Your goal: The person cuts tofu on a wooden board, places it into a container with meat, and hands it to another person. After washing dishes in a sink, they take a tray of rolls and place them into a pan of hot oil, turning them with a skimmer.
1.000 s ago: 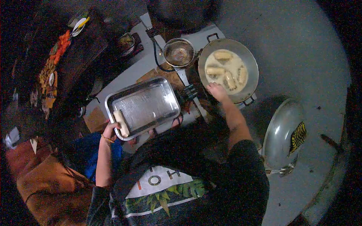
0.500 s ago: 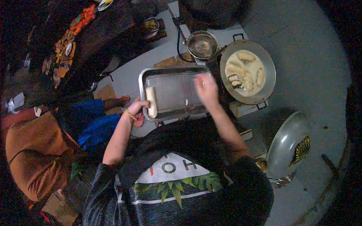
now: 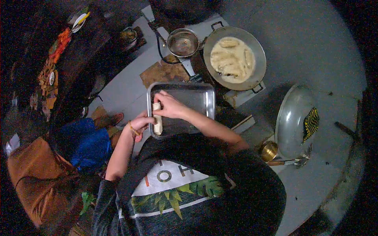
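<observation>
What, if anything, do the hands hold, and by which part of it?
The left hand holds the metal tray by its left rim. The right hand appears to hold the pale roll by its far end.

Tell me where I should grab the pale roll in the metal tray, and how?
I'd grip the pale roll around its middle, fingers and thumb across its narrow width. Come from above, leaning in from its right. It's long and slim, lying close along the left wall of the metal tray, so the right side probably gives fingers more room.
</observation>
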Tool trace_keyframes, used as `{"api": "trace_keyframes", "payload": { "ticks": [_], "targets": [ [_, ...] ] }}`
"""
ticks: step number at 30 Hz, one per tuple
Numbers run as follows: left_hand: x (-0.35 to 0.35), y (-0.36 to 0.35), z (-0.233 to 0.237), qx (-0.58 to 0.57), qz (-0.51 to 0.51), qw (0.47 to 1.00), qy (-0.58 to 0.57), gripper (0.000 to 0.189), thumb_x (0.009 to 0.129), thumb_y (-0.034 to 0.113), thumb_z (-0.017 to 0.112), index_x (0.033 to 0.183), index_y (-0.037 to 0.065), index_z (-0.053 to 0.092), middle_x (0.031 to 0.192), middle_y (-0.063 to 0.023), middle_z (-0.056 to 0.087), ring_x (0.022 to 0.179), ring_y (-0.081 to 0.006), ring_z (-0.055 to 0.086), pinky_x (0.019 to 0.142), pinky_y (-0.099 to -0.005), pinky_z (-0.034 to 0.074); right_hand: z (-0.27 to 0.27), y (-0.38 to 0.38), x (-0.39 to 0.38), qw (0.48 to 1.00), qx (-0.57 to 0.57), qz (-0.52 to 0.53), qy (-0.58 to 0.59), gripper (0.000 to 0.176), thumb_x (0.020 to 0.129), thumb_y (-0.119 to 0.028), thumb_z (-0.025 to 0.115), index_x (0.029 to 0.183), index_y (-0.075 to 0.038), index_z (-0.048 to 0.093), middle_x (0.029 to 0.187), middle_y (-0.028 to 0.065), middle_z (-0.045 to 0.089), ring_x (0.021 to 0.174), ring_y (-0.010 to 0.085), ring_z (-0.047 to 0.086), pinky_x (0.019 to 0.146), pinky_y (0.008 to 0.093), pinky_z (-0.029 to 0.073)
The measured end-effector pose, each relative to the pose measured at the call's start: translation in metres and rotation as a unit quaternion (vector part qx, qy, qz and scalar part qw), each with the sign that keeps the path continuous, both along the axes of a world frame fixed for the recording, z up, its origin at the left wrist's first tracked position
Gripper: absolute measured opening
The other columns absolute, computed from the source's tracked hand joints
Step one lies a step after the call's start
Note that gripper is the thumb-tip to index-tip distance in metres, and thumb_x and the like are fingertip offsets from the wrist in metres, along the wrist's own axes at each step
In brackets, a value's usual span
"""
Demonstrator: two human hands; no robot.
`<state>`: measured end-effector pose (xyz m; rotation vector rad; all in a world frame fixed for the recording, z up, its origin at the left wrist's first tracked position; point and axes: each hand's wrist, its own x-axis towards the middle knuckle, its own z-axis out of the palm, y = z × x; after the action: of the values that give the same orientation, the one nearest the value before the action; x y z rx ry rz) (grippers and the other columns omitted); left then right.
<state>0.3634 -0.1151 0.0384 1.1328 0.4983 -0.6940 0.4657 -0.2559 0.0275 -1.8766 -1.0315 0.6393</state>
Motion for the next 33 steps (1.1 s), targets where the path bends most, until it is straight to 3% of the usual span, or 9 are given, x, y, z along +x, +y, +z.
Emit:
{"api": "trace_keyframes", "payload": {
  "ticks": [6,12,15,19,21,23,28,30,33],
  "targets": [
    [0.002,0.006,0.032,-0.016,-0.011,1.000,0.012,0.051,0.061,0.005,0.056,0.110,-0.001,0.039,0.087,-0.0034,0.051,0.075,-0.0109,0.051,0.067,-0.0218,0.042,0.014,0.004,-0.011,0.997,-0.011,-0.066,0.042,0.036,0.062,-0.022,0.067,0.081,-0.003,0.043,0.081,0.0124,0.043,0.075,0.0274,0.047,0.063,0.0351,0.040],
    [-0.007,0.016,0.010,0.006,-0.004,1.000,-0.017,0.049,0.062,0.005,0.056,0.108,0.000,0.040,0.088,-0.0033,0.052,0.074,-0.0088,0.052,0.062,-0.0190,0.042,0.014,0.006,-0.013,0.991,0.042,-0.055,0.114,0.032,0.063,-0.011,0.069,0.078,-0.003,0.041,0.068,0.0033,0.047,0.063,0.0102,0.048,0.056,0.0242,0.041],
    [-0.011,0.024,0.019,0.020,0.031,0.999,0.018,0.045,0.063,0.005,0.057,0.104,-0.002,0.042,0.086,-0.0052,0.054,0.074,-0.0094,0.054,0.061,-0.0195,0.044,0.013,0.000,-0.006,0.984,0.045,-0.059,0.160,0.032,0.062,-0.011,0.070,0.077,-0.004,0.042,0.069,0.0025,0.047,0.064,0.0097,0.048,0.056,0.0238,0.041],
    [0.000,0.043,0.025,0.007,0.076,0.995,0.067,0.038,0.065,0.006,0.057,0.099,-0.002,0.045,0.081,-0.0066,0.055,0.065,-0.0115,0.056,0.058,-0.0222,0.047,0.005,-0.025,0.027,0.939,0.150,-0.168,0.261,0.032,0.063,-0.002,0.067,0.086,-0.006,0.045,0.076,0.0028,0.053,0.071,0.0100,0.052,0.062,0.0227,0.044],
    [-0.004,0.051,0.011,0.069,0.204,0.975,0.053,0.033,0.067,0.009,0.055,0.097,-0.002,0.046,0.076,-0.0054,0.055,0.061,-0.0101,0.054,0.052,-0.0204,0.046,0.004,-0.051,0.051,0.920,0.173,-0.234,0.262,0.034,0.064,0.000,0.065,0.093,-0.006,0.048,0.081,0.0050,0.056,0.073,0.0113,0.054,0.062,0.0224,0.044],
    [-0.005,0.066,0.004,0.078,0.185,0.979,0.040,0.028,0.067,0.011,0.053,0.092,0.000,0.047,0.071,-0.0033,0.054,0.056,-0.0087,0.052,0.045,-0.0188,0.041,0.001,-0.083,0.082,0.889,0.198,-0.302,0.280,0.035,0.065,0.000,0.064,0.095,-0.005,0.049,0.080,0.0048,0.056,0.072,0.0110,0.053,0.061,0.0222,0.044],
    [0.003,0.059,0.024,0.110,0.268,0.956,0.053,0.023,0.065,0.010,0.052,0.086,0.004,0.045,0.064,-0.0014,0.051,0.047,-0.0097,0.048,0.039,-0.0203,0.038,-0.079,-0.177,0.151,0.858,0.157,-0.477,0.111,0.031,0.063,-0.003,0.066,0.091,-0.004,0.052,0.077,0.0042,0.056,0.072,0.0128,0.053,0.062,0.0246,0.044],
    [0.004,0.060,0.020,0.096,0.301,0.945,0.084,0.029,0.064,0.009,0.051,0.092,0.005,0.043,0.069,-0.0022,0.051,0.052,-0.0119,0.050,0.042,-0.0221,0.041,-0.095,-0.200,0.163,0.825,-0.020,-0.535,-0.182,0.029,0.060,-0.005,0.068,0.085,-0.004,0.053,0.078,0.0087,0.054,0.073,0.0208,0.053,0.065,0.0297,0.043],
    [0.010,0.058,0.015,0.087,0.316,0.943,0.056,0.035,0.064,0.005,0.052,0.097,0.003,0.040,0.078,-0.0049,0.051,0.061,-0.0144,0.053,0.050,-0.0250,0.046,-0.112,-0.222,0.169,0.807,-0.138,-0.539,-0.196,0.028,0.057,-0.005,0.067,0.081,-0.004,0.053,0.080,0.0137,0.052,0.076,0.0296,0.051,0.068,0.0351,0.042]
  ]
}}
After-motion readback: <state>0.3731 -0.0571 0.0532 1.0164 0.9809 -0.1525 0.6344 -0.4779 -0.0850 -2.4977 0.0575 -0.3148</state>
